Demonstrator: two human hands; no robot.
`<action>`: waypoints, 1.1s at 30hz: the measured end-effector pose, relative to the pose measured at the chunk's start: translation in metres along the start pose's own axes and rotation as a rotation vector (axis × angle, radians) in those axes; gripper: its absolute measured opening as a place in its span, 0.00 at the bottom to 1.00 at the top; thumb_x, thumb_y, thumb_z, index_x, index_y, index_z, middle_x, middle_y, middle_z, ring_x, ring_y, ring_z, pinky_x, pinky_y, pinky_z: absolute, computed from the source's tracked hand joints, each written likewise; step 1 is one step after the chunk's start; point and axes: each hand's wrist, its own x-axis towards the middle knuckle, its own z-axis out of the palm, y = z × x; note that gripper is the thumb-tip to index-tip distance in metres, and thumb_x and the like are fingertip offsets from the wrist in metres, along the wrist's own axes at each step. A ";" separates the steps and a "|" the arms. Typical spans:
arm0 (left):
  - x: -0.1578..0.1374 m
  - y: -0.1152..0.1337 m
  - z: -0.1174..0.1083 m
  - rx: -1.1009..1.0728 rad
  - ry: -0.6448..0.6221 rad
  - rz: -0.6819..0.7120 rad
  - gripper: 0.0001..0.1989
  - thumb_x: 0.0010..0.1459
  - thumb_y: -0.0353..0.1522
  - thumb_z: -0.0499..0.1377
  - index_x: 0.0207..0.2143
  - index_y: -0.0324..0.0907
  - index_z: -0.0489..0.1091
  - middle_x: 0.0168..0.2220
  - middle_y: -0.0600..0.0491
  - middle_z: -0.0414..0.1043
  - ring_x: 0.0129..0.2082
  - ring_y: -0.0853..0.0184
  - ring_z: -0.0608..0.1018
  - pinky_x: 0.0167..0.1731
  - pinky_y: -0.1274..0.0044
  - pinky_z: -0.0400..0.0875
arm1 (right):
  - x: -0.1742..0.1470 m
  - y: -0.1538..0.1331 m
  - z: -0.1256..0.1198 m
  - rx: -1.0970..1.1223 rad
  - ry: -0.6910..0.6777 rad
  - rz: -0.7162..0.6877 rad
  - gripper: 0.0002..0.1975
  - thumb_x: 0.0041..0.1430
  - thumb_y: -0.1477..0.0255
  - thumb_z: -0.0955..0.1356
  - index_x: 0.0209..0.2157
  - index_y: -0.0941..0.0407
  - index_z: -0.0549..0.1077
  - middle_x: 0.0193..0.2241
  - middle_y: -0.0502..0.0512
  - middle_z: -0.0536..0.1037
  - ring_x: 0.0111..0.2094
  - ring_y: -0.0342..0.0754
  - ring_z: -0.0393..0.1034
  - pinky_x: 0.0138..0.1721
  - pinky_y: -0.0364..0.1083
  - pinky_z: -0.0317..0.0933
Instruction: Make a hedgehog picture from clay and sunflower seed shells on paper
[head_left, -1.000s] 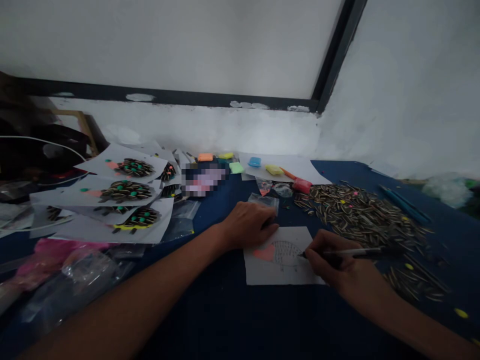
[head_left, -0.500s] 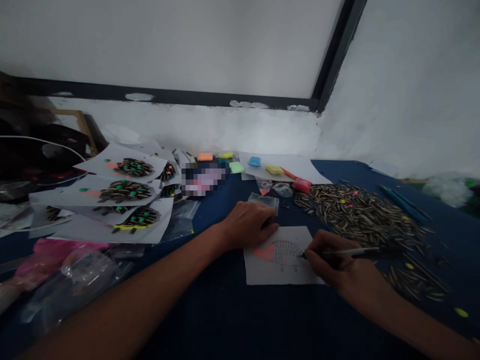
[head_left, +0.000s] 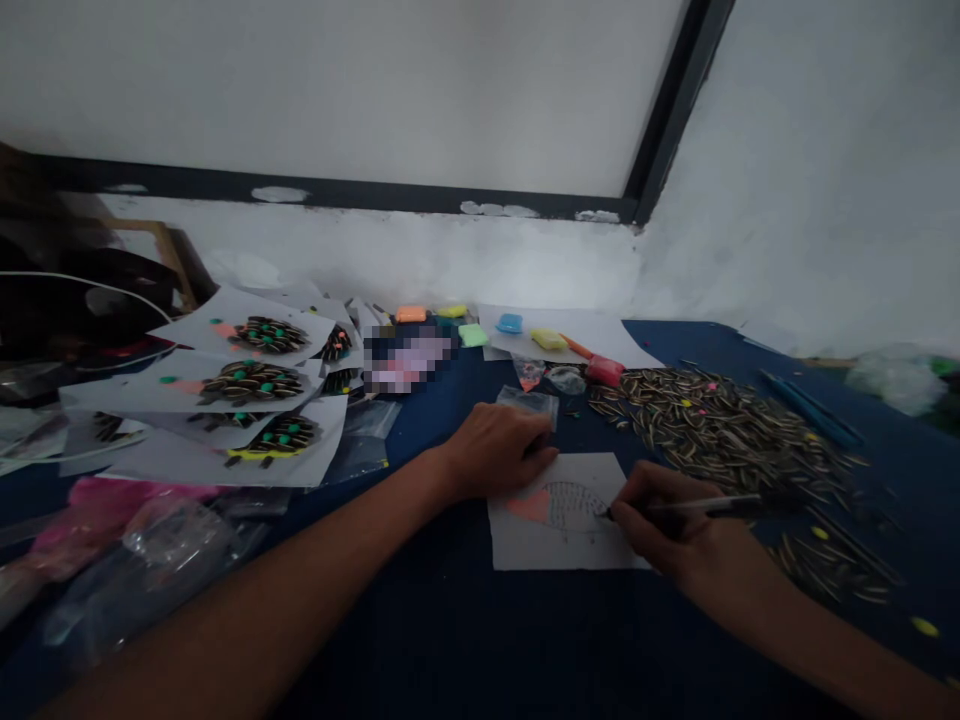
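Right hand grips pen closely, tip at right end of drawing. Left hand, curled, covers far-left corner of sheet; its grip cannot be told. Sheet lies well in from far edge of desk.

Beyond the far edge of the dark blue table rises a rough white wall, which carries on past the far right corner. Above that edge a dark frame, blotched with white, borders a plain pale panel. The light is dim, brightest low on the wall.
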 end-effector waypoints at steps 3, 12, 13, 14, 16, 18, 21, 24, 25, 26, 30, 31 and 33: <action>0.000 0.000 0.000 -0.002 0.003 0.004 0.10 0.60 0.37 0.53 0.28 0.41 0.65 0.28 0.54 0.72 0.28 0.67 0.72 0.26 0.76 0.58 | 0.000 -0.001 -0.001 -0.019 0.028 -0.001 0.12 0.53 0.62 0.64 0.22 0.53 0.63 0.16 0.45 0.63 0.17 0.41 0.55 0.18 0.41 0.47; 0.000 0.000 -0.001 0.010 -0.018 0.000 0.10 0.60 0.37 0.52 0.29 0.41 0.65 0.28 0.54 0.71 0.28 0.67 0.72 0.28 0.76 0.60 | 0.002 -0.007 -0.004 -0.057 0.090 -0.024 0.12 0.50 0.62 0.64 0.19 0.53 0.61 0.14 0.44 0.60 0.15 0.40 0.53 0.16 0.41 0.46; 0.000 0.000 0.000 0.012 -0.018 0.001 0.10 0.60 0.37 0.52 0.29 0.41 0.65 0.28 0.54 0.71 0.28 0.67 0.72 0.28 0.75 0.61 | 0.002 -0.007 -0.004 -0.059 0.082 -0.027 0.12 0.50 0.62 0.64 0.19 0.53 0.61 0.14 0.45 0.60 0.15 0.40 0.53 0.16 0.41 0.46; 0.000 0.000 0.000 0.012 -0.020 0.001 0.10 0.60 0.37 0.52 0.29 0.41 0.65 0.28 0.54 0.71 0.28 0.67 0.72 0.28 0.75 0.61 | 0.002 -0.007 -0.003 -0.058 0.076 -0.024 0.13 0.50 0.62 0.64 0.19 0.53 0.61 0.14 0.45 0.60 0.15 0.40 0.53 0.16 0.41 0.46; 0.000 0.000 0.000 0.010 -0.023 0.001 0.10 0.60 0.37 0.52 0.29 0.41 0.65 0.28 0.54 0.71 0.28 0.67 0.72 0.28 0.76 0.61 | 0.001 -0.006 -0.003 -0.046 0.059 -0.007 0.14 0.51 0.60 0.64 0.19 0.53 0.61 0.14 0.45 0.60 0.15 0.40 0.52 0.16 0.41 0.45; 0.000 0.000 0.000 0.007 -0.018 -0.001 0.10 0.60 0.37 0.52 0.29 0.41 0.65 0.27 0.54 0.71 0.28 0.67 0.72 0.27 0.76 0.60 | 0.001 -0.005 -0.002 -0.031 0.039 0.015 0.14 0.51 0.60 0.64 0.20 0.53 0.61 0.14 0.44 0.59 0.15 0.40 0.52 0.16 0.41 0.45; 0.000 0.000 -0.001 0.007 -0.012 -0.003 0.10 0.60 0.37 0.52 0.29 0.41 0.65 0.28 0.54 0.71 0.28 0.67 0.72 0.27 0.76 0.60 | 0.001 -0.003 -0.002 -0.018 0.021 0.019 0.13 0.52 0.60 0.64 0.21 0.53 0.62 0.15 0.44 0.59 0.16 0.40 0.52 0.16 0.41 0.45; 0.000 0.001 -0.003 0.004 -0.032 -0.008 0.10 0.60 0.37 0.52 0.29 0.41 0.65 0.28 0.53 0.71 0.28 0.67 0.73 0.28 0.76 0.60 | 0.001 -0.002 -0.003 -0.038 0.040 0.008 0.13 0.52 0.61 0.65 0.21 0.53 0.62 0.15 0.44 0.60 0.16 0.40 0.53 0.17 0.41 0.46; 0.000 0.002 -0.003 0.003 -0.038 -0.013 0.10 0.60 0.37 0.52 0.29 0.41 0.65 0.28 0.53 0.71 0.29 0.67 0.73 0.28 0.76 0.61 | 0.002 -0.003 -0.003 -0.047 0.048 0.006 0.13 0.51 0.61 0.65 0.21 0.53 0.62 0.15 0.44 0.60 0.16 0.40 0.53 0.16 0.41 0.46; 0.000 0.002 -0.003 0.003 -0.041 -0.016 0.10 0.60 0.37 0.52 0.29 0.41 0.65 0.29 0.53 0.72 0.29 0.67 0.73 0.28 0.76 0.61 | 0.002 -0.003 -0.003 -0.055 0.055 0.006 0.13 0.51 0.61 0.65 0.20 0.53 0.62 0.15 0.44 0.60 0.16 0.40 0.52 0.16 0.41 0.46; 0.000 0.001 -0.002 0.004 -0.029 -0.012 0.10 0.60 0.37 0.52 0.29 0.41 0.65 0.29 0.53 0.72 0.29 0.66 0.73 0.28 0.76 0.60 | 0.002 -0.004 -0.003 -0.073 0.053 0.005 0.13 0.51 0.61 0.64 0.20 0.53 0.62 0.14 0.44 0.60 0.15 0.40 0.52 0.16 0.41 0.46; 0.000 0.001 -0.002 0.004 -0.024 -0.009 0.10 0.60 0.37 0.52 0.29 0.41 0.65 0.29 0.53 0.72 0.29 0.66 0.73 0.27 0.76 0.60 | 0.001 -0.004 -0.002 -0.070 0.049 0.006 0.13 0.51 0.61 0.64 0.20 0.53 0.62 0.14 0.44 0.60 0.15 0.40 0.52 0.16 0.41 0.46; 0.000 0.001 -0.001 0.002 -0.018 -0.004 0.10 0.60 0.37 0.52 0.29 0.41 0.65 0.29 0.53 0.72 0.29 0.67 0.73 0.27 0.76 0.60 | 0.001 -0.004 -0.002 -0.060 0.045 0.007 0.13 0.51 0.61 0.64 0.20 0.53 0.62 0.14 0.44 0.60 0.16 0.40 0.52 0.16 0.41 0.46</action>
